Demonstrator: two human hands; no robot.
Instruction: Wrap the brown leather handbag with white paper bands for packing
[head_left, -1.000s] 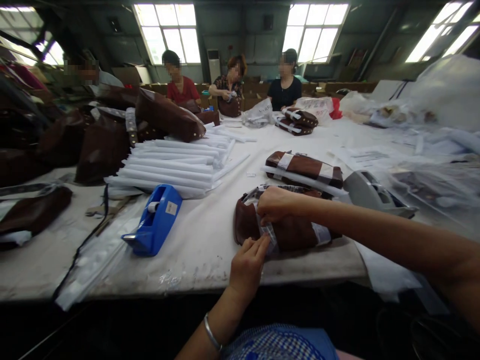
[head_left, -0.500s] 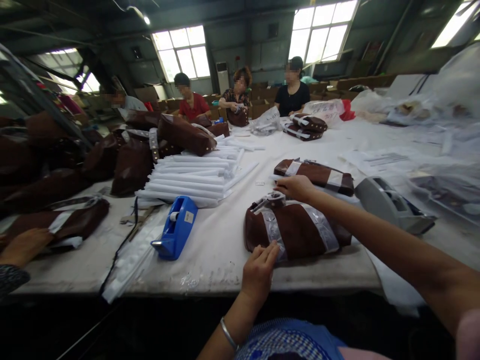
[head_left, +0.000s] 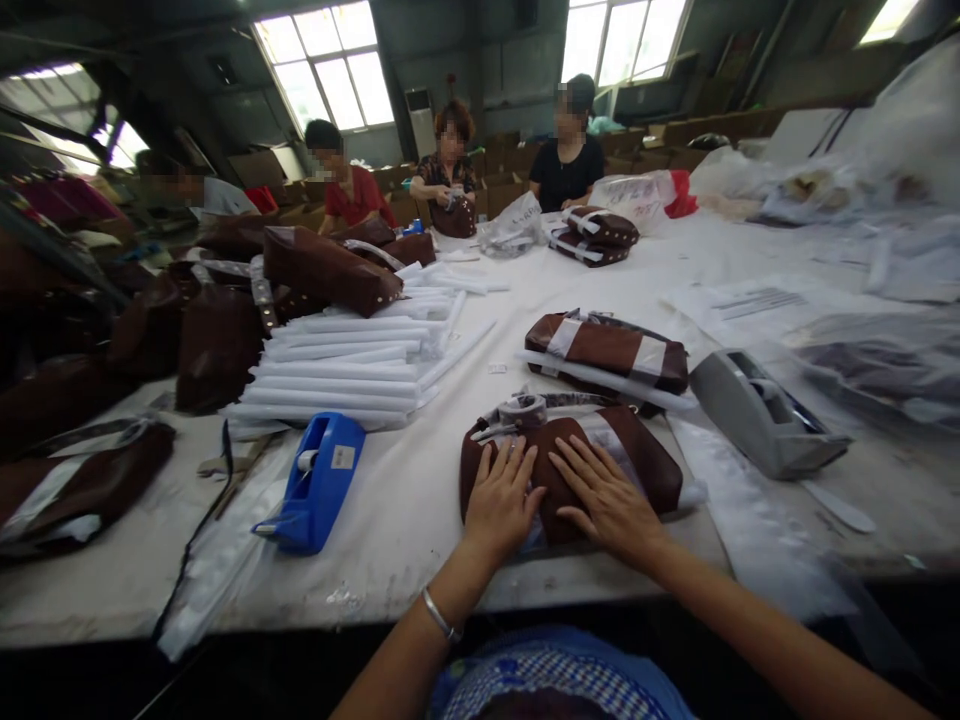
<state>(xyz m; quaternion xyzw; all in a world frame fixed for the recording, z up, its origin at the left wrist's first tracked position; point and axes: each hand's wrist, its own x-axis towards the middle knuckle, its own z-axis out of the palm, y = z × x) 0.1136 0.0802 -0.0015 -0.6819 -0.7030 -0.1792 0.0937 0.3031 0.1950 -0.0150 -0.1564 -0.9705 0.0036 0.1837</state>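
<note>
A brown leather handbag (head_left: 660, 462) with pale wrapping strips lies in front of me near the table edge. My left hand (head_left: 504, 492) presses flat on its left half, fingers spread. On the right half rests my right hand (head_left: 604, 490), also flat with fingers apart. Along the bag's far side are its wrapped handles (head_left: 525, 405). Just beyond lies a second brown handbag (head_left: 600, 350) banded with pale strips, and a white roll (head_left: 592, 375) runs along its near side.
A blue tape dispenser (head_left: 319, 485) stands to the left, a grey tape dispenser (head_left: 765, 415) to the right. Many white rolls (head_left: 337, 370) are piled left of centre beside heaped brown bags (head_left: 330, 270). Several people work across the table (head_left: 420, 480); one is a person in black (head_left: 568, 170).
My right hand has come back from the farther bag and now lies flat on the near one. My left hand has moved up onto the bag. The neighbouring hand at left has gone from view.
</note>
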